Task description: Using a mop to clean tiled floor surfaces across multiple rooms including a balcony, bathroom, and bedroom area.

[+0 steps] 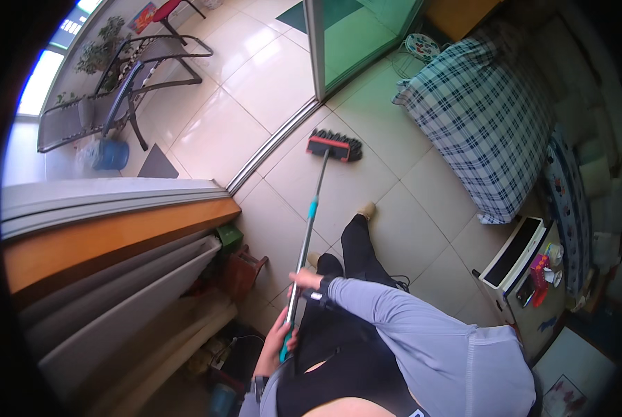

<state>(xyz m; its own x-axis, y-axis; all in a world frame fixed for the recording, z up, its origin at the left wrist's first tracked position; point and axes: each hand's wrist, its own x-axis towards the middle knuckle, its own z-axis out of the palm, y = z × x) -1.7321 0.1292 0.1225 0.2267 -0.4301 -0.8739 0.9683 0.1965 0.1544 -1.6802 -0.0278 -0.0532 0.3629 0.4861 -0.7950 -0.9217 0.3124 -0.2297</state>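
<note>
I hold a long silver and teal mop pole (307,247) that runs diagonally up to a dark, shaggy head with a red and black holder (332,144), which rests on the tiled floor just inside the sliding-door track. My right hand (305,279) is closed on the middle of the pole, its arm crossing my body. Lower down, my left hand (277,339) grips the pole near its teal lower end. My feet, in beige footwear (365,210), stand behind the mop head.
A metal door track (273,146) and glass panel border a balcony with loungers (127,90) and blue water jug (109,154). A plaid-covered bed (467,118) and cluttered small cabinet (505,254) stand right. A window ledge (116,247) and reddish stool (245,267) are left.
</note>
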